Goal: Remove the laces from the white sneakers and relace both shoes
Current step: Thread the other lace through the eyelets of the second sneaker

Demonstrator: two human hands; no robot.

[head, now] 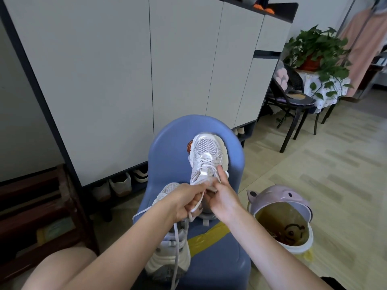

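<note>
The likeliest slip, as I judge it: the flat white shoelace (198,204), pinched in the curled left hand (186,203), could twist or skip an eyelet, since the right hand (219,193), fingers curled at the eyelet row, partly hides the threading. The upright white mesh sneaker (206,162), toe toward twelve o'clock, leans on the blue plastic chair (167,147) and might tip. It looks criss-crossed near the toe. The second white sneaker (169,254) lies at seven o'clock, lace trailing loose over it.
</note>
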